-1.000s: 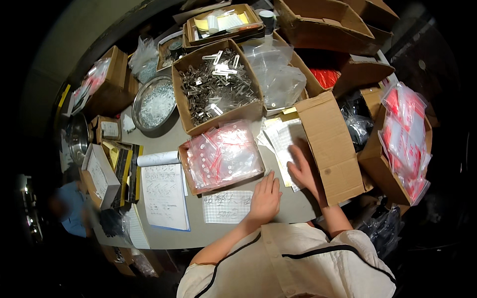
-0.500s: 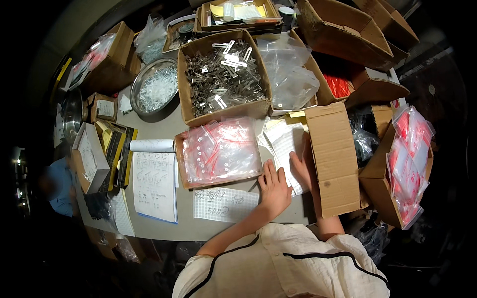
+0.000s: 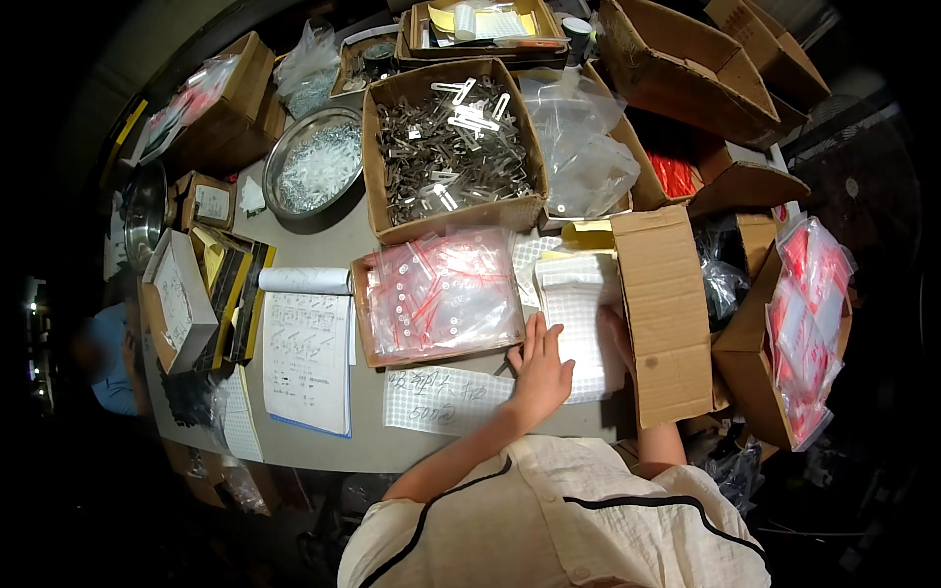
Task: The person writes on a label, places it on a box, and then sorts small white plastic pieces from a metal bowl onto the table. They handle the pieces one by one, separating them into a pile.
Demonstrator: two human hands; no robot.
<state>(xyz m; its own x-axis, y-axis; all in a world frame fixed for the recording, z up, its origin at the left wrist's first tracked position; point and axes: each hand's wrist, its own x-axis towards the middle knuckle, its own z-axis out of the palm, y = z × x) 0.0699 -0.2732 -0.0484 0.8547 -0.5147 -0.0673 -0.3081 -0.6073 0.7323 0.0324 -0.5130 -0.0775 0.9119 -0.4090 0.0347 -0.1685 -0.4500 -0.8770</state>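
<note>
A stack of white label sheets (image 3: 580, 309) lies squared up on the table in front of me. My left hand (image 3: 544, 370) rests at the stack's left edge, fingers extended and holding nothing. At the opposite edge is my right hand (image 3: 618, 335), largely covered by a brown cardboard flap (image 3: 664, 323); its fingers do not show clearly. Left of the sheets stands a shallow carton (image 3: 365, 328) full of clear zip bags (image 3: 441, 299) with red strips. A handwritten sheet of dotted labels (image 3: 441, 400) lies below that carton, close to my left wrist.
Behind the bags, a deep carton (image 3: 461, 223) holds many flat metal pieces. A metal bowl (image 3: 277, 201) of small hardware and an open notebook (image 3: 309, 363) are on the left. More cartons crowd the right, one with bagged goods (image 3: 809, 328). Someone in blue (image 3: 116, 363) is far left.
The fanned-out sheets now lie in a straight stack. My right hand has slid nearer and further under the cardboard flap, while my left hand stays beside the sheets. The view shifted slightly.
</note>
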